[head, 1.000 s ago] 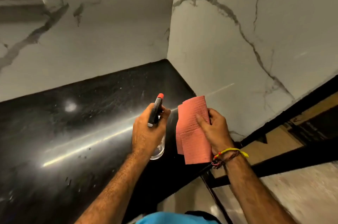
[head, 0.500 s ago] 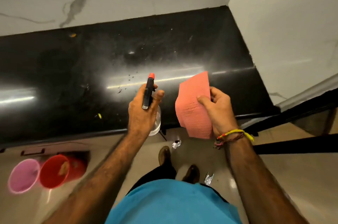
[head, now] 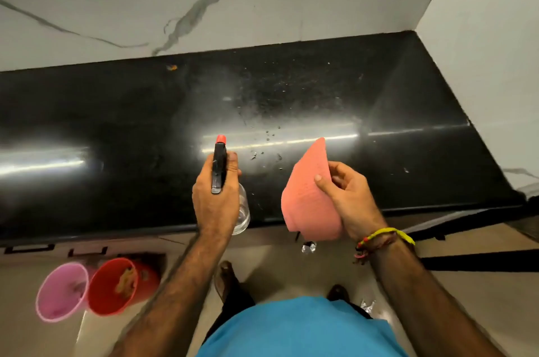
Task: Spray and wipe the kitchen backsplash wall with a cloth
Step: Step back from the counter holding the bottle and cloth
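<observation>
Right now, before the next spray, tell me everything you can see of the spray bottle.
The spray bottle has a black trigger head tipped by a red-orange nozzle and a clear body that looks like plastic; no liquid level can be made out. The left hand grips it round the neck, hiding most of it, so only the head on top and the rounded lower body at the right show. It is held above the front edge of the black countertop, apart from it, nozzle aimed toward the marble backsplash. Nothing else touches it.

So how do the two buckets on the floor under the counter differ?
The pink bucket is the left one, paler and translucent, with only a faint smudge inside. The red bucket is opaque, sits nearer the person, and holds something yellowish. Both are round, open-topped, side by side on the floor.
</observation>
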